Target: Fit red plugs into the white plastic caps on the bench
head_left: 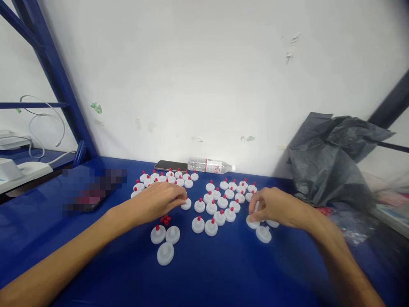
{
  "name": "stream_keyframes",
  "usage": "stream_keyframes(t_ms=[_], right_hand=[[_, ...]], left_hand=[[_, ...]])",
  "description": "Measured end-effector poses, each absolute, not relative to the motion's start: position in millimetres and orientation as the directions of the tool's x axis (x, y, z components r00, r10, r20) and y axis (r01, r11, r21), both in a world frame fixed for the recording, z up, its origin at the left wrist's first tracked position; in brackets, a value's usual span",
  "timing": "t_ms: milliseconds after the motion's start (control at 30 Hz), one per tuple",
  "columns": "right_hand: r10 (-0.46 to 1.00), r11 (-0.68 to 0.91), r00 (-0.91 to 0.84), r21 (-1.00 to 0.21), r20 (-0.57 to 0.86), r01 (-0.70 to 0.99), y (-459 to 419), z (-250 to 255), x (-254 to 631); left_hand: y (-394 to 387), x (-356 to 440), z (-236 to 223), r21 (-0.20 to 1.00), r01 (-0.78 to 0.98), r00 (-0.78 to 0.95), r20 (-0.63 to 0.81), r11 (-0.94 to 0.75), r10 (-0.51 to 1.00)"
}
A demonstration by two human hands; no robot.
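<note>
Both forearms [335,251] came in from the lower corners, and between them the blue desk [217,273] ran back from the bottom of the view, a broad level stretch of working room. The left hand [156,197] reached over the left cluster of discs, its thumb and forefinger drawn narrow at the top of one white disc [186,204]; whether they gripped it could not be told. The right hand [276,207] bent over the right edge of the spread, its fingers nearly together, the thumb touching a pale disc [253,223]; a firm hold could not be made out. Between the hands, red-capped discs [211,228] stood in loose rows, with narrow blue lanes among them. Nearer the camera than the left hand, loose red caps [165,220] lay heaped just beside three discs, one capped and two with bare stems [165,254]. Along the desk's back edge, a bottle [212,166] lay on its side next to a dark phone [171,166], close to the wall [217,85]. A grey plastic bag [332,153] bounded the right side.
</note>
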State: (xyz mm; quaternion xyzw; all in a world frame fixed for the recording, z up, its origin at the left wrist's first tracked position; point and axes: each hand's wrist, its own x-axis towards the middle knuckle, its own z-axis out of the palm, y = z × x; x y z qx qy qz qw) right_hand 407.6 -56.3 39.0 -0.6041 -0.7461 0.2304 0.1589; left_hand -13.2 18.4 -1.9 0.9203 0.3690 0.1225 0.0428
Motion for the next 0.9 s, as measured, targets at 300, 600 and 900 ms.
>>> stream_keyframes(t_ms=[300, 600, 900], right_hand=[[0.864, 0.503, -0.402, -0.494, 0.304, 0.709, -54.4, 30.7, 403.0], [0.763, 0.512, -0.119, -0.482, 0.635, 0.711, -52.5, 33.9, 348.6], [0.48, 0.751, -0.42, -0.113, 0.77, 0.651, -53.1, -2.8, 314.5]], left_hand=[[13.1, -10.3, 0.8, 0.118, 0.608, 0.719, 0.337, -0.785, 0.608], [16.1, -7.5, -12.3, 0.093, 0.534, 0.712, 0.485, -0.84, 0.507], [10.7, -2.7, -19.4, 0.132, 0.364, 0.697, 0.618, -0.922, 0.364]])
